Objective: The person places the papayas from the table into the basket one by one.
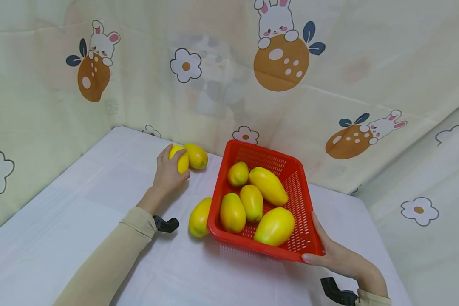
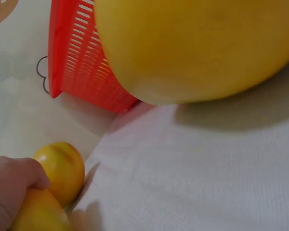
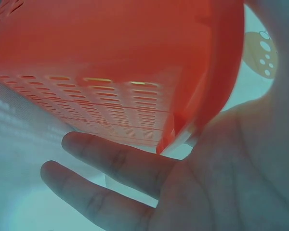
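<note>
At the table's far edge my left hand [image 1: 169,172] grips a yellow mango [image 1: 180,159] with fingers and thumb around it. Just beyond it rests a second mango [image 1: 196,156], also seen in the left wrist view past the thumb. My right hand [image 1: 338,253] holds the near right corner of a red plastic basket [image 1: 304,187], thumb on the rim. Two of its fingers [image 3: 120,161] stretch out beside the slotted wall in the right wrist view. Inside the basket lie several mangoes [image 1: 268,186]. Another mango [image 1: 199,217] sits against the basket's left side.
White cloth covers the table [image 1: 88,199]. Behind it hangs a pale curtain [image 1: 222,25] printed with rabbits, fruit and flowers. Black wrist mounts [image 1: 166,224] stick out from both sleeves. In the left wrist view the nearest mango [image 2: 197,48] fills the upper right.
</note>
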Tool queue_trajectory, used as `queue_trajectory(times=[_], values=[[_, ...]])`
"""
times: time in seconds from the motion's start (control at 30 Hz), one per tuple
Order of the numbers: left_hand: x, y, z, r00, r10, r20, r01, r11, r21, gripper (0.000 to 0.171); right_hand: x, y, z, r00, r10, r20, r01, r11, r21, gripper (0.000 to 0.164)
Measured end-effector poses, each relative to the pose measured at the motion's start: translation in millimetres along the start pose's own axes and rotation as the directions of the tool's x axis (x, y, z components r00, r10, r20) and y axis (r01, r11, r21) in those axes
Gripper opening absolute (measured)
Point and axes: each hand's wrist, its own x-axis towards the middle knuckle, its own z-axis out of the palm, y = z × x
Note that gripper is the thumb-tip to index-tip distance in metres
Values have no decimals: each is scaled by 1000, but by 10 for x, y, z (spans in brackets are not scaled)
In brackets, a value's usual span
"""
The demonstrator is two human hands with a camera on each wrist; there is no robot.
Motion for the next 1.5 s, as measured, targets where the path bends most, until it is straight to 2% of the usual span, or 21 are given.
queue_trajectory(times=[0.23,0.7,0.97,1.13,1.27,1.5], values=[[18,-41,-59,999,-32,-10,31,997,-69,67,10,-14,10,1000,-8,12,8,1000,-13,103],[57,-95,-261,991,-125,48,127,991,-50,68,18,-45,15,1000,-4,2,4,1000,4,103],[83,-98,-432,983,-181,16,182,981,-74,68,12,-42,11,1000,2,-5,-2,1000,2,102],[102,-128,-537,974,-219,-53,211,969,-126,67,0,-42,6,1000,-1,0,1,1000,6,103],[123,-141,-582,964,-220,-152,192,965,-180,64,-9,-36,2,1000,-17,12,17,1000,14,103],[116,-69,-643,922,-214,-324,126,954,-273,62,-26,-35,-2,999,-32,16,31,999,16,104]])
